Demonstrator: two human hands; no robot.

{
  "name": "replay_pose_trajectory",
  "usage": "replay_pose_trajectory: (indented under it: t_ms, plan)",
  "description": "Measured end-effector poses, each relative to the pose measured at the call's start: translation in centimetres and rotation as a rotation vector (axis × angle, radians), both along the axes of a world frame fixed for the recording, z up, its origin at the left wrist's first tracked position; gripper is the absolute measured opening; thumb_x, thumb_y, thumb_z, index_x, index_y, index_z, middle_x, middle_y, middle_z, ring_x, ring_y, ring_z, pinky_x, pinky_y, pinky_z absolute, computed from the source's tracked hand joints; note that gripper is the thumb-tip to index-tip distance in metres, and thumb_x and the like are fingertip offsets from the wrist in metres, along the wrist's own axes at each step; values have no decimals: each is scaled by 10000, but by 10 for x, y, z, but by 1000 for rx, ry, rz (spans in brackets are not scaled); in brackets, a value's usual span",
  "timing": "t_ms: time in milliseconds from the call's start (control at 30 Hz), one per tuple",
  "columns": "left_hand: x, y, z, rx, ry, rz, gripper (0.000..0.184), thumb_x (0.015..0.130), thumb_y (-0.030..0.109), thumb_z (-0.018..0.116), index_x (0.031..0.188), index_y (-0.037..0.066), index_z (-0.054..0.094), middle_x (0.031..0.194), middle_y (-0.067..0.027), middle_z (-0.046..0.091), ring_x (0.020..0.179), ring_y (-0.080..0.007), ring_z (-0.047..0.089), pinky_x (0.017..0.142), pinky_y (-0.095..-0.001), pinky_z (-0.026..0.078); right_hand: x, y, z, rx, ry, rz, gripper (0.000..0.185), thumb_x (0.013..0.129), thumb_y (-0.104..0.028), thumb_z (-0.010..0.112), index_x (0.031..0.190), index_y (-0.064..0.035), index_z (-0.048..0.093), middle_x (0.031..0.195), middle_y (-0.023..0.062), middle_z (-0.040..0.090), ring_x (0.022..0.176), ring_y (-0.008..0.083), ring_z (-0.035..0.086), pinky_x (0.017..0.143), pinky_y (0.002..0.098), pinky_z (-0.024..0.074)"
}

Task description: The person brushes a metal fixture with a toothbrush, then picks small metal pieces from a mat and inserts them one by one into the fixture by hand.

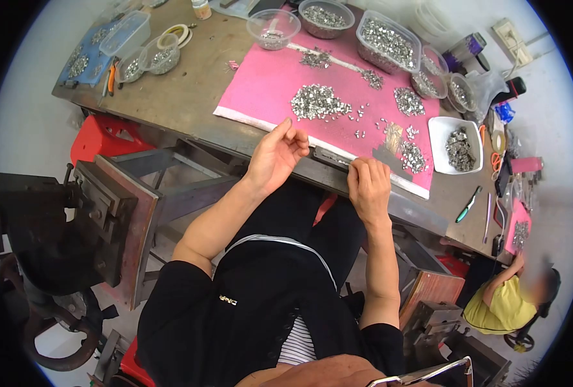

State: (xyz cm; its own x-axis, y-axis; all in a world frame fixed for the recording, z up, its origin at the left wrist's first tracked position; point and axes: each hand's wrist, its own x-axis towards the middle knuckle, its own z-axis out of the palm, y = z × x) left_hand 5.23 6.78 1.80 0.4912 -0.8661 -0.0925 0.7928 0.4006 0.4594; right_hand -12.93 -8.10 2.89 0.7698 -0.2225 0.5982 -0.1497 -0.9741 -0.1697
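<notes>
My left hand (277,155) is raised at the table's front edge, palm turned inward, thumb up and fingers loosely curled apart, with nothing visible in it. Close by on the right, my right hand (369,184) has its fingers bent together over the end of a dark metal bar (330,157) at the edge; whatever its fingertips hold is hidden. Small bright pieces lie along the bar. Beyond the hands, a heap of small silver metal pieces (319,102) rests on a pink mat (251,84).
A white tray (438,132) of metal pieces stands right of the mat. Clear tubs (389,40) line its far side. Pliers (111,77) and a green-handled tool (469,204) lie on the table. A person in yellow (502,306) sits at the far right.
</notes>
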Motion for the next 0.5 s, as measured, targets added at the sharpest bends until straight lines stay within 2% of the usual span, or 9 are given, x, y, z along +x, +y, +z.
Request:
replay_pose_trajectory:
  t_ms: [67, 167, 300, 367, 500]
  plan:
    - [-1, 1, 4, -21, 21, -25, 311, 1057, 323, 528, 814, 131, 495, 925, -77, 637, 881, -161, 599, 821, -309, 517, 1, 0, 0, -7, 3, -2, 189, 803, 3, 708, 959, -20, 603, 944, 110, 620, 859, 294, 602, 805, 418, 459]
    - [-3, 4, 9, -57, -18, -30, 282, 1055, 309, 525, 843, 123, 538, 952, -67, 620, 909, -172, 571, 843, -317, 501, 1, 0, 0, -22, 17, -8, 187, 806, -3, 711, 960, -20, 607, 945, 109, 621, 867, 291, 603, 814, 419, 458]
    - [-10, 6, 17, 35, -68, 34, 123, 1021, 207, 589, 1045, 89, 611, 1085, -78, 641, 1020, -175, 595, 928, -320, 497, 1, 1, 3, -16, 30, -3, 186, 811, -5, 713, 964, -24, 611, 952, 104, 622, 884, 288, 600, 826, 418, 454]
    - [-11, 6, 18, 15, -118, 35, 163, 993, 141, 629, 1144, 83, 614, 1146, -84, 645, 1087, -175, 598, 968, -324, 490, 0, 1, 4, 12, 37, -6, 191, 813, -3, 713, 976, -26, 615, 963, 102, 625, 897, 288, 601, 830, 418, 453]
    - [-11, 7, 16, 68, -183, 42, 300, 914, 3, 676, 1186, 94, 588, 1269, -100, 602, 1178, -194, 570, 1009, -328, 465, -1, 4, 5, 42, -20, -24, 233, 823, 3, 709, 1041, -24, 633, 1015, 103, 638, 944, 291, 608, 848, 415, 452]
